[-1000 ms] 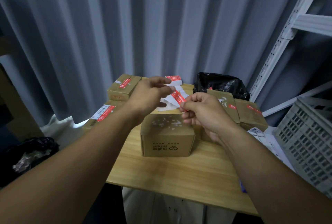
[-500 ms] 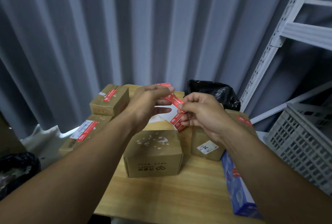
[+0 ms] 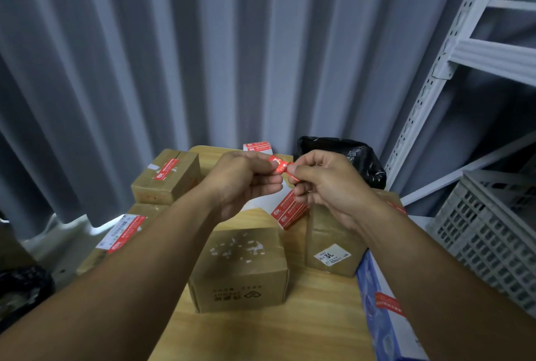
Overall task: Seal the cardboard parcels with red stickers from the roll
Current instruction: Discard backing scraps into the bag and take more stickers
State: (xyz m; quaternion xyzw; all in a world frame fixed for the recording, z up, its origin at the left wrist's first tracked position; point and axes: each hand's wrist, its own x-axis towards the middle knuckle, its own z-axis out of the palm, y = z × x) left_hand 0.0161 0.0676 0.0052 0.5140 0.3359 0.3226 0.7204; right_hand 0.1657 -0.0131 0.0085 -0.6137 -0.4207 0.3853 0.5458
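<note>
Nearest the camera, on the wooden table (image 3: 304, 317), a plain cardboard parcel (image 3: 242, 269) sits upright, torn white label scraps on its top, no red seal on it. Just right of it a blue-and-white flat pack (image 3: 383, 311) lies along the table edge. Behind that, a second parcel (image 3: 330, 247) with a small white label on its near face. Above the first parcel both hands meet: left hand (image 3: 243, 183) and right hand (image 3: 327, 183), each pinching one end of a red sticker (image 3: 278, 165) between thumb and forefinger, remaining fingers curled under (sticker crumpled, print unreadable). Below the hands a strip of red stickers on white backing (image 3: 288, 212) hangs down, its lower end near the gap between the two parcels. To the left, two parcels already bearing red stickers: one low at the table's edge (image 3: 121, 240), one farther back (image 3: 166, 176). Farther still, the sticker roll (image 3: 257, 146) at the table's far edge, a black plastic bag (image 3: 345, 160) beside it. Right side: grey plastic crate (image 3: 487, 233), white metal shelving (image 3: 441, 70). Grey curtain (image 3: 174, 56) behind everything.
</note>
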